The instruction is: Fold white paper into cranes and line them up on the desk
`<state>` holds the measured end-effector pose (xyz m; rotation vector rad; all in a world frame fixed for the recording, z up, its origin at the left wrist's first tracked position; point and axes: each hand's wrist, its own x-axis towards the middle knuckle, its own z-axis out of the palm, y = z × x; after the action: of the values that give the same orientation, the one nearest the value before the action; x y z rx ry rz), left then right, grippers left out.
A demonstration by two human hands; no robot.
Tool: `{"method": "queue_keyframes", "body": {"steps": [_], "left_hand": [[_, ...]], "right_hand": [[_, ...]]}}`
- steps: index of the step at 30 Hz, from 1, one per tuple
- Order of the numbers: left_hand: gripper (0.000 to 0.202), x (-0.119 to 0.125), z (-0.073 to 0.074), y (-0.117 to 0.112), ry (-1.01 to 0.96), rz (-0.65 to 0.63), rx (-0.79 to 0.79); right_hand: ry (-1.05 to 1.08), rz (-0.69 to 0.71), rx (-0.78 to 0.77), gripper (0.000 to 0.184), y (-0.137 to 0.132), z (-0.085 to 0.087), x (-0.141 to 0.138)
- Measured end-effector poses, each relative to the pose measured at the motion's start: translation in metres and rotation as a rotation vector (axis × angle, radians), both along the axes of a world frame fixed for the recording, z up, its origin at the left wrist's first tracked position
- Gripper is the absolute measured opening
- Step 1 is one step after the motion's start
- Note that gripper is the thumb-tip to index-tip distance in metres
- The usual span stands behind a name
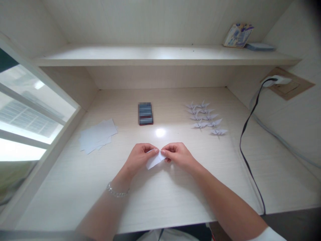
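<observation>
A small folded piece of white paper [154,160] is held just above the pale desk [160,197], near its middle. My left hand [140,155] pinches the paper's left side with closed fingers; a bracelet sits on that wrist. My right hand [177,154] pinches the paper's right end, fingertips almost meeting those of the left hand. Much of the paper is hidden by my fingers.
A stack of white paper sheets [97,135] lies at the left. A dark rectangular object [145,113] lies behind my hands. Several folded paper cranes [205,118] are grouped at the right. A black cable [247,134] runs from a wall socket [278,81] across the desk. A shelf [160,55] holds a packet [238,35].
</observation>
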<state>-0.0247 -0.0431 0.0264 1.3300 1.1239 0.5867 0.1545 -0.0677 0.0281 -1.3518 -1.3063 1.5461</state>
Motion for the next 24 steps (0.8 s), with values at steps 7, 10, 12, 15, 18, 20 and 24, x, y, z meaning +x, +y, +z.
{"method": "queue_keyframes", "body": {"steps": [7, 10, 12, 15, 18, 20, 24], "left_hand": [[0.026, -0.004, 0.004, 0.006, -0.24, 0.073, -0.221], [0.033, -0.005, 0.004, 0.007, -0.24, 0.124, -0.202], [0.039, -0.005, 0.003, 0.006, -0.181, 0.098, -0.17], [0.04, -0.001, -0.001, 0.003, -0.041, 0.023, -0.059], [0.037, 0.002, -0.003, 0.001, 0.07, 0.011, 0.052], [0.036, 0.003, -0.003, 0.001, 0.108, 0.015, 0.103], [0.034, 0.005, -0.002, 0.001, 0.148, -0.016, 0.178]], "right_hand": [[0.055, -0.061, -0.051, 0.019, 0.001, -0.005, 0.003], [0.062, -0.085, -0.067, 0.018, 0.001, -0.007, 0.003], [0.062, -0.087, -0.067, 0.018, 0.0, -0.007, 0.002], [0.07, -0.078, -0.061, 0.019, 0.0, -0.004, 0.0], [0.051, -0.069, -0.064, 0.02, -0.001, -0.002, -0.002], [0.039, -0.063, -0.064, 0.02, -0.001, -0.002, -0.002], [0.033, -0.04, -0.037, 0.018, -0.001, -0.004, -0.004]]}}
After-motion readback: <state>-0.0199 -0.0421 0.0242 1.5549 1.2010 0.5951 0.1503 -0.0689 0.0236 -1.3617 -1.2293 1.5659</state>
